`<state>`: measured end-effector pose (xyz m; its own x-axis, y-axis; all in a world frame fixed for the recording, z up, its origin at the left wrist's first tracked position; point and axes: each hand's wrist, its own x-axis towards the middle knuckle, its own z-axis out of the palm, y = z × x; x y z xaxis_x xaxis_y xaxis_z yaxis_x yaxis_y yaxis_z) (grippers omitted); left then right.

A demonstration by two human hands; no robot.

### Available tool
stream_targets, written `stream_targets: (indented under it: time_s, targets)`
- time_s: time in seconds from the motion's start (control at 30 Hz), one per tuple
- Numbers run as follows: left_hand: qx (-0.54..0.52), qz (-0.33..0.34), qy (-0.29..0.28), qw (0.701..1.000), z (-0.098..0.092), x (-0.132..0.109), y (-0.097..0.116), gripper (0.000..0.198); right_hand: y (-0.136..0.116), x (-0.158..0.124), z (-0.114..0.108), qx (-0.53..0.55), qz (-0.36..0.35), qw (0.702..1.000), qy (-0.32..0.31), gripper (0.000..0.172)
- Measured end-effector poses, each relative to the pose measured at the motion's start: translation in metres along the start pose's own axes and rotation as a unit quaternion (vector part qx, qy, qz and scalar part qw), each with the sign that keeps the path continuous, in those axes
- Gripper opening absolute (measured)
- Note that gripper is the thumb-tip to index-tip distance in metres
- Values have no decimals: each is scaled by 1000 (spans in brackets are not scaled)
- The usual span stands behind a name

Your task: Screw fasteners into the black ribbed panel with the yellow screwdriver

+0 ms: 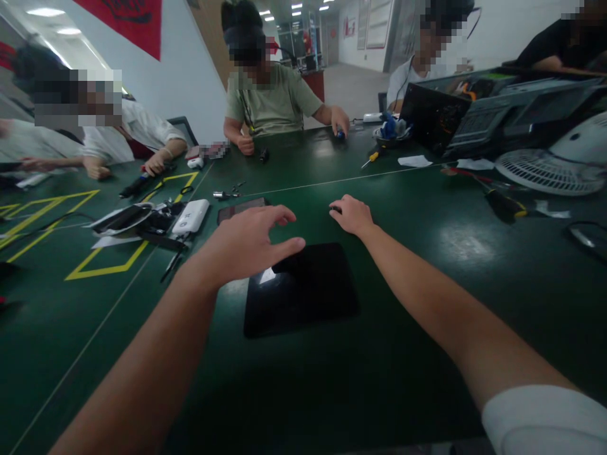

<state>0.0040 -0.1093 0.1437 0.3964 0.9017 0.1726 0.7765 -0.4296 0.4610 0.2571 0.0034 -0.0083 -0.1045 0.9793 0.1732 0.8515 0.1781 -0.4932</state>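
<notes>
A black tablet [308, 297] lies flat on the green table, its glossy screen facing up. My left hand [256, 237] hovers over the tablet's far left corner with thumb and fingers apart, holding nothing. Beyond the tablet, to the right, my right hand [353, 215] rests low at the tabletop with its fingers curled. A small black object [336, 209] shows at those fingertips; its kind is too small to make out. Just behind my left hand lies a dark flat rectangular thing [232, 210], partly hidden by that hand.
To the left are a white power bank-like box [191, 217] and a heap of dark tools and cables [137, 218]. A yellow screwdriver [372, 158], a white fan [550, 167] and a computer case [497, 117] stand or lie to the right. Several people sit around the table.
</notes>
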Motion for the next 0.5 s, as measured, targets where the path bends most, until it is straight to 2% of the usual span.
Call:
stream_targets:
  time_s: [0.1, 0.3, 0.4, 0.5]
  targets:
    - [23, -16, -17, 999, 12, -12, 5, 46, -1, -2, 0, 3, -2, 1000, 4, 25]
    - [146, -25, -74, 986, 36, -21, 6, 53, -1, -5, -1, 15, -4, 1000, 11, 19]
    - [178, -22, -90, 980, 49, -22, 6, 47, 0, -6, -1, 27, -5, 1000, 15, 19]
    - [189, -59, -83, 977, 63, -23, 6, 31, 1, -7, -1, 40, -4, 999, 15, 18]
